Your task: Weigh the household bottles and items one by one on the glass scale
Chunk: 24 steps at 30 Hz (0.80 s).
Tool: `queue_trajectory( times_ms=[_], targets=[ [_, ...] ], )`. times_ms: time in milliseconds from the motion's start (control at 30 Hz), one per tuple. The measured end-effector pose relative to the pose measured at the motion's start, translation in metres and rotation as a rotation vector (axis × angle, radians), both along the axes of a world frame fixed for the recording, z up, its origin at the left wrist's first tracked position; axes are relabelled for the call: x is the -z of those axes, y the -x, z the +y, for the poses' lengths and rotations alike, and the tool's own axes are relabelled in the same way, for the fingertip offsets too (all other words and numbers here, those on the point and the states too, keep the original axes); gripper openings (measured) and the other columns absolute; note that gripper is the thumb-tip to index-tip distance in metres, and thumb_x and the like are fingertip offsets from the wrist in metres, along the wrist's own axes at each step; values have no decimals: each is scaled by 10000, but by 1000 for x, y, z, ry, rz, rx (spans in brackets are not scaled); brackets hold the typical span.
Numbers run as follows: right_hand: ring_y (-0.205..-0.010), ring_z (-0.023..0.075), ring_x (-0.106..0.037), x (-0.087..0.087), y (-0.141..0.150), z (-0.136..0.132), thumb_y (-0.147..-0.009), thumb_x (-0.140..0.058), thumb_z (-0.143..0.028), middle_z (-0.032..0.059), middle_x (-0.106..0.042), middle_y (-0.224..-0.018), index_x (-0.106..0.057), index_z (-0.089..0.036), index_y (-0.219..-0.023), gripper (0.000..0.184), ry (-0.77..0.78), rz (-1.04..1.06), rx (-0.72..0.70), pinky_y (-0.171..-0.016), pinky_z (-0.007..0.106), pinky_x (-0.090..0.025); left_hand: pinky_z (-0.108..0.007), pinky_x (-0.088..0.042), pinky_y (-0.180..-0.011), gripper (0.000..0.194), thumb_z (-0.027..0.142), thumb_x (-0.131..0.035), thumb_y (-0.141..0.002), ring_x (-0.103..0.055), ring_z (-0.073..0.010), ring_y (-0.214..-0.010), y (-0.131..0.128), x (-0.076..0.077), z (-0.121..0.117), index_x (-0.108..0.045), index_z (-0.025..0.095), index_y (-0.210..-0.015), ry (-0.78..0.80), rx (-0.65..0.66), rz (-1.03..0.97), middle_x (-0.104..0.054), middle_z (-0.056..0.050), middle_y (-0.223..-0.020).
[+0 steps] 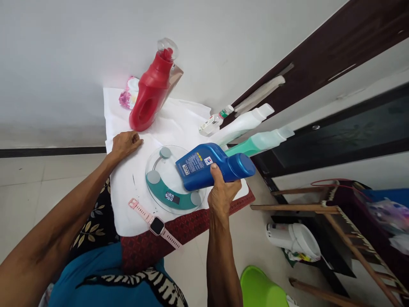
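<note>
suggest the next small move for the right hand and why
I'd probably have the right hand settle the blue bottle base-down near the middle of the glass scale. The hand grips it near the cap, its base appears over the glass, and the left hand is off the scale. Whether the base already touches is hard to tell.

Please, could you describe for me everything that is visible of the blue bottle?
The blue bottle looks like glossy plastic, with a round blue cap on, yellow and white print and a barcode. It leans over the glass scale; I cannot tell if they touch. The right hand grips it near the neck, thumb across the printed side.
</note>
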State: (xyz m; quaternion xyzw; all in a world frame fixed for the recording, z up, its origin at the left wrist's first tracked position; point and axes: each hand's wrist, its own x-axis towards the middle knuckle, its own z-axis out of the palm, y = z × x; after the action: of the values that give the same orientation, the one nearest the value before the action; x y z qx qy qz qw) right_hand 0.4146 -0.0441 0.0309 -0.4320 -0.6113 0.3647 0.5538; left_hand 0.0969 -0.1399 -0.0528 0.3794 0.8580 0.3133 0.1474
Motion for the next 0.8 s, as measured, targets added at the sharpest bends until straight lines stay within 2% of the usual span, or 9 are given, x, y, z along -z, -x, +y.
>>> queue_trajectory(
  times_ms=[167,267,333,400,533,633,700,800],
  targets=[
    [-1078,325,-791,-1,6,-8,-723,-975,-613,122,-836,-1154,-794,-153,-1197,685,33,-65,24,-1078,589,-646,-382,-507,-901,188,382,-678,-965,-730,-293,-969,0,3,2,-729,207,-917,-2,-3,24,-792,-96,-956],
    [-1169,321,-772,-1,0,-11,-732,-966,-627,123,-812,-1255,-751,-187,-1322,767,38,-57,-56,-1135,580,-613,-390,-511,-902,197,384,-662,-964,-735,-305,-982,0,2,2,-732,203,-929,11,-13,35,-800,-103,-979],
    [-1220,314,-752,3,-12,-11,-753,-929,-674,115,-784,-1298,-714,-225,-1365,789,-2,-31,-120,-1153,565,-592,-395,-512,-900,208,391,-657,-959,-736,-311,-983,-1,1,2,-736,201,-934,21,-23,35,-800,-107,-985],
    [-1243,312,-738,10,-30,-11,-808,-830,-764,108,-759,-1293,-701,-253,-1310,728,-26,19,-124,-1126,555,-590,-396,-512,-901,216,399,-651,-958,-736,-310,-980,-1,0,2,-742,203,-945,23,-31,29,-797,-105,-984],
    [-1194,316,-753,25,-72,-17,-929,-595,-851,111,-759,-1213,-683,-261,-1155,638,74,99,60,-1037,558,-608,-386,-501,-882,219,411,-653,-949,-725,-299,-967,0,0,2,-754,216,-962,18,-25,6,-786,-91,-959],
    [-1193,329,-762,26,-87,-20,-887,-678,-836,126,-770,-1234,-679,-256,-1154,638,112,52,127,-1032,573,-617,-370,-479,-833,216,425,-658,-938,-716,-297,-955,1,1,2,-741,227,-950,19,-21,6,-789,-85,-954],
    [-1266,347,-750,20,-81,-19,-810,-804,-786,138,-766,-1308,-670,-259,-1226,684,76,0,61,-1064,587,-619,-363,-460,-799,215,431,-656,-934,-713,-295,-937,1,2,2,-724,227,-930,19,-20,8,-794,-86,-959],
    [-1352,350,-728,6,-52,-15,-690,-969,-631,148,-748,-1416,-636,-263,-1379,849,21,-62,-105,-1154,588,-598,-357,-438,-767,217,435,-652,-926,-707,-285,-901,1,3,1,-702,226,-898,15,-18,8,-790,-86,-941]
  ],
)
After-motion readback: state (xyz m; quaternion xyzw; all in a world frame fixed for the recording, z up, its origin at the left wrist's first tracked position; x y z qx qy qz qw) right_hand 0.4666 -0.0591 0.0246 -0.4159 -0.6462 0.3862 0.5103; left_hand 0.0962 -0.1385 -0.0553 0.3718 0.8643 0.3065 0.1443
